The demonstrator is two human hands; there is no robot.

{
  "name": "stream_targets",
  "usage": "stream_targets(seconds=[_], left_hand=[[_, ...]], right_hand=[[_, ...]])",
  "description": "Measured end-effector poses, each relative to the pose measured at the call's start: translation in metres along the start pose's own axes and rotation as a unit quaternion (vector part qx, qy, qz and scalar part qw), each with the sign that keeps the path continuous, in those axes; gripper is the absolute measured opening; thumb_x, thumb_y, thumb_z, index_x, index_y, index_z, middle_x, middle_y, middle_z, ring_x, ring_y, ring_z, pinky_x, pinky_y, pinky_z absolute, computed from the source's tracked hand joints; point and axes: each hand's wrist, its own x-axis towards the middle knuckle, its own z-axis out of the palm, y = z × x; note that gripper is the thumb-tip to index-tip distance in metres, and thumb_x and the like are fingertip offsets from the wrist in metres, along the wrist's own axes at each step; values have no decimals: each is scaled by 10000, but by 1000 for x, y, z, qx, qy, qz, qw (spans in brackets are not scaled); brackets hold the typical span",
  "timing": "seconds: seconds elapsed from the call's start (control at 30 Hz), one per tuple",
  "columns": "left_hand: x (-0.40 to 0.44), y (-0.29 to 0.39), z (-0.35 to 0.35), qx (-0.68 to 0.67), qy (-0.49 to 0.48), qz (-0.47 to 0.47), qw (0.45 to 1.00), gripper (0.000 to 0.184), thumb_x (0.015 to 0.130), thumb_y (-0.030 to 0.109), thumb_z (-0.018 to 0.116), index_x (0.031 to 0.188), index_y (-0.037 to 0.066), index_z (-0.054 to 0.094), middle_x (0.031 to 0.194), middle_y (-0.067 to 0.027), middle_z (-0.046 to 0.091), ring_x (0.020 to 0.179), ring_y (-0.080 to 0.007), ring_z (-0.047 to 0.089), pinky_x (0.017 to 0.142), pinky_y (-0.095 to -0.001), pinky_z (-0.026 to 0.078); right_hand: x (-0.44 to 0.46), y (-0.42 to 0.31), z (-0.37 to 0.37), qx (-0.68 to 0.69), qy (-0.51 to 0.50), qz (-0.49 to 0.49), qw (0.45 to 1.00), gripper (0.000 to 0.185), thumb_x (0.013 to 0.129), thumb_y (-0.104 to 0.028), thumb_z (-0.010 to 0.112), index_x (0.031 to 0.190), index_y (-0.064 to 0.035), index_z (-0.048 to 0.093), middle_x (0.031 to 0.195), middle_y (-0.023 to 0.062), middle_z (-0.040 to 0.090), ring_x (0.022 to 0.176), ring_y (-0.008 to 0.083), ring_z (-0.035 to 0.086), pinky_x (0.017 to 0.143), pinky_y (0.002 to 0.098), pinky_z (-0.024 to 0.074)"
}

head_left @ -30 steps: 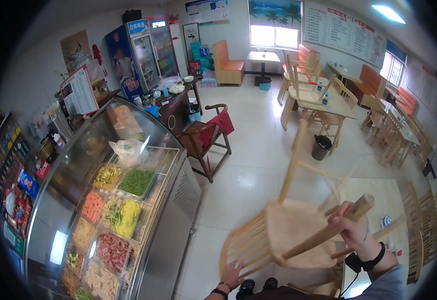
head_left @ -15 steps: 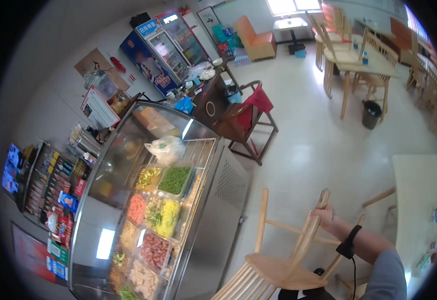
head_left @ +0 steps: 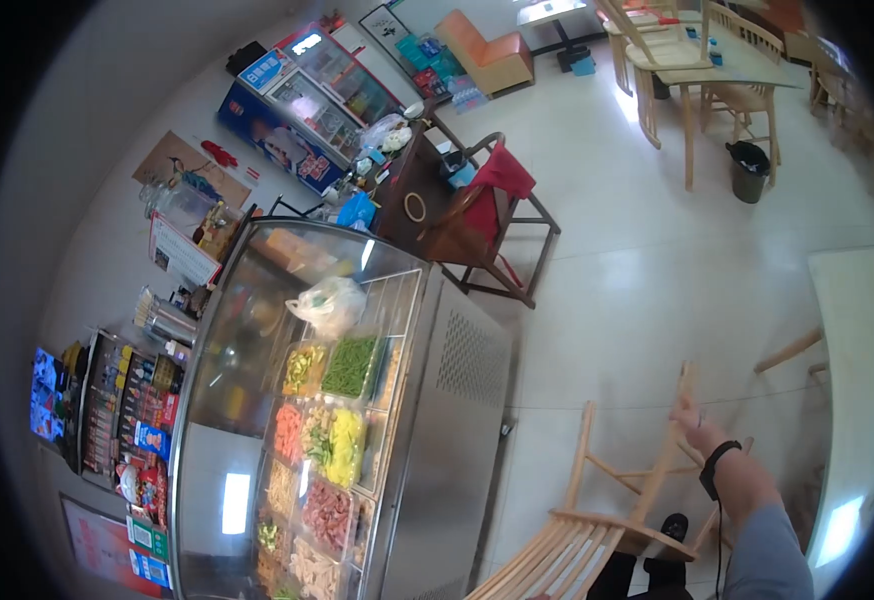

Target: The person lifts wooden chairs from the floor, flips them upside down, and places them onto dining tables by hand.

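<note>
A light wooden chair (head_left: 622,525) with a spindle back is tipped over, its legs pointing up and away from me and its back toward the bottom edge. My right hand (head_left: 695,428) is closed around one of its legs, with a black band on the wrist and a dark cable hanging from it. Below the seat, my dark shoe (head_left: 674,527) shows on the floor. My left hand is not visible.
A glass-fronted food display case (head_left: 437,400) with trays of cut food stands at left. Beyond it are a dark wooden armchair (head_left: 477,220) with red cloth and drink fridges (head_left: 307,110). A pale table (head_left: 847,400) is at right, a black bin (head_left: 749,172) farther back.
The tipped chair and my right hand have shifted right and slightly lower in view, and the chair has turned. My view has tilted and moved. My hand keeps its hold on the leg.
</note>
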Motion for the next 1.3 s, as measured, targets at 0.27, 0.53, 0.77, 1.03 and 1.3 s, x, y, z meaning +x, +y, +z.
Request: stream_targets(seconds=[0.27,0.53,0.77,1.03,1.3], left_hand=[[-3,49,-126,-182,-180,196,947,866,779,400,731,1443,85,272,1350,-182,444,1168,-256,515,973,-390,419],[-52,76,-176,-123,-271,340,892,804,832,146,671,1482,139,198,1513,-64,243,1384,-203,243,1118,-407,225],[-27,50,-111,-406,-192,396,801,678,862,267,612,1446,130,296,1399,-90,366,1243,-211,388,1051,-363,312],[74,40,-14,-551,-180,53,813,565,965,531,322,1313,109,468,1027,-36,649,860,-158,606,802,-342,429],[180,-115,71,-388,90,-54,916,635,801,342,719,1296,35,468,1082,-139,622,956,-213,619,849,-333,495]], right_hand=[[-300,-70,55,-91,-415,188,886,279,879,-74,608,1145,-1,565,1068,124,651,998,204,633,893,328,505],[-421,-112,114,463,-265,239,812,475,837,-97,637,1249,-35,410,1100,114,610,1002,223,597,928,393,447],[-358,-17,129,173,71,288,939,659,817,-93,612,1349,-204,239,1235,154,453,1055,273,509,789,439,473],[-317,29,12,328,102,208,916,957,844,-69,604,1439,-307,-107,1416,242,262,1292,372,341,912,548,419],[-231,132,-21,-230,62,155,959,797,725,-56,666,1417,-130,278,1331,207,417,1202,332,460,922,419,450]])
